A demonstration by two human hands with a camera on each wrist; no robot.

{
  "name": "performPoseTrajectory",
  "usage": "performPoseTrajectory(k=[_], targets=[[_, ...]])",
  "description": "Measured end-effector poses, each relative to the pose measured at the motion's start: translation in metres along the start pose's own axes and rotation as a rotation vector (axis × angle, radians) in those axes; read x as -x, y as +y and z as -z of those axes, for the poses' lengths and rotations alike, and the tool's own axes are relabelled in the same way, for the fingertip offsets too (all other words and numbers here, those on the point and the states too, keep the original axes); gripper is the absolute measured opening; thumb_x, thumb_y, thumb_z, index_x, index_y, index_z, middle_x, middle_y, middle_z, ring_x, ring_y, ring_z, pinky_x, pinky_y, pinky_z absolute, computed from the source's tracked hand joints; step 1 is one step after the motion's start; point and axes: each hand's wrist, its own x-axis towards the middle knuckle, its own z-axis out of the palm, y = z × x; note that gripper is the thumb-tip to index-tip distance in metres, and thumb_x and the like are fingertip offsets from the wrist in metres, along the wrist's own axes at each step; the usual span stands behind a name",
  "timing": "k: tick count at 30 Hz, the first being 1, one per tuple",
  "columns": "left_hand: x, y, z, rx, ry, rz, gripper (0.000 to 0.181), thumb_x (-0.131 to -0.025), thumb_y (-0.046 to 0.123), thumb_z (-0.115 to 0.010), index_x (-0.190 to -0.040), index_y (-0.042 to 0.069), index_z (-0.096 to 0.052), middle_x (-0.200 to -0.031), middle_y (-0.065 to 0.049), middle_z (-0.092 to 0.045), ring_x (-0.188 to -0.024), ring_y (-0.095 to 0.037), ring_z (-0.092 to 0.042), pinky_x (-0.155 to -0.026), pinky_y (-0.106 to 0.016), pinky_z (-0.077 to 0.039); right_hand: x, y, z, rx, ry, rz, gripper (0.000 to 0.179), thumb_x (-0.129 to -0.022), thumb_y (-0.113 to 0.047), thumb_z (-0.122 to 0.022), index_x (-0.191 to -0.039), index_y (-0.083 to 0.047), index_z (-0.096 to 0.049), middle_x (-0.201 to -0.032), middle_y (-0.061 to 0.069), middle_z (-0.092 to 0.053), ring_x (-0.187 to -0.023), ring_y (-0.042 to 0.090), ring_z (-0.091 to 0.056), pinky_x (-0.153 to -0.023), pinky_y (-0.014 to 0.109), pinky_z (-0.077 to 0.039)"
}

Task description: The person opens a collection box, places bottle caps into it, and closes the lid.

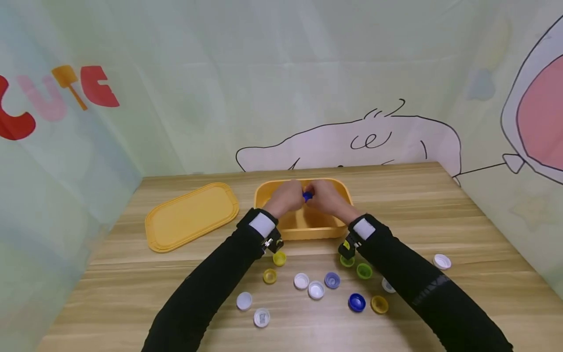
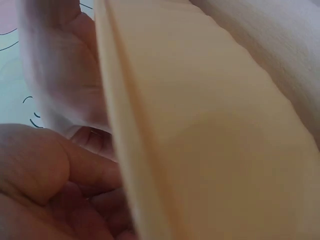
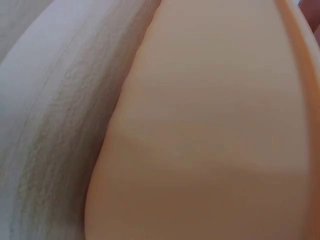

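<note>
Blue piece (image 1: 307,196): small, deep blue and fairly glossy, with fingers covering so much of it that I cannot tell its full outline; it is held up over the box, between the two hands. The wooden table (image 1: 101,293) spreads out under the box on every side. The box (image 1: 312,233) itself is orange-yellow, with rounded corners. A flat yellow lid (image 1: 192,216) lies to the left of the box, set at a slant. Over the box, the left hand (image 1: 288,197) and the right hand (image 1: 326,196) come close together, fingers curled, both pinching the blue piece. In front of the box lie scattered caps: yellow (image 1: 279,258), green (image 1: 364,271), lavender (image 1: 332,280), dark blue (image 1: 357,302), amber (image 1: 379,304) and several white ones (image 1: 315,290).
</note>
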Motion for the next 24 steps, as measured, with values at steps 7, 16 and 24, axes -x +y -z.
performPoseTrajectory(k=[7, 16, 24], targets=[[-0.003, -0.002, -0.005, 0.011, 0.006, 0.030, 0.012, -0.097, 0.007, -0.058, -0.087, 0.003, -0.062, -0.070, -0.003, -0.046, -0.053, -0.015, -0.043, -0.046, -0.023, -0.030, -0.008, 0.005, -0.005, 0.012, -0.013, -0.026, 0.016, -0.081, 0.004, -0.071, -0.071, -0.003, -0.060, -0.061, 0.000, -0.042, -0.057, 0.017, -0.039, -0.055, 0.028, -0.031], [-0.004, -0.003, -0.008, 0.051, 0.004, 0.052, 0.011, -0.095, 0.005, -0.058, -0.085, 0.004, -0.063, -0.068, -0.002, -0.044, -0.051, -0.015, -0.042, -0.045, -0.023, -0.029, -0.009, 0.008, -0.011, 0.028, 0.009, -0.050, 0.015, -0.078, 0.004, -0.069, -0.067, -0.002, -0.060, -0.059, 0.000, -0.040, -0.056, 0.018, -0.039, -0.052, 0.027, -0.031], [-0.003, -0.009, -0.007, 0.058, 0.011, 0.025, 0.019, -0.096, 0.006, -0.058, -0.077, 0.006, -0.060, -0.066, -0.001, -0.042, -0.051, -0.014, -0.040, -0.046, -0.023, -0.027, -0.009, 0.007, -0.015, 0.038, 0.024, -0.063, 0.020, -0.084, 0.000, -0.074, -0.067, -0.003, -0.062, -0.057, -0.001, -0.040, -0.052, 0.014, -0.038, -0.050, 0.025, -0.029]])
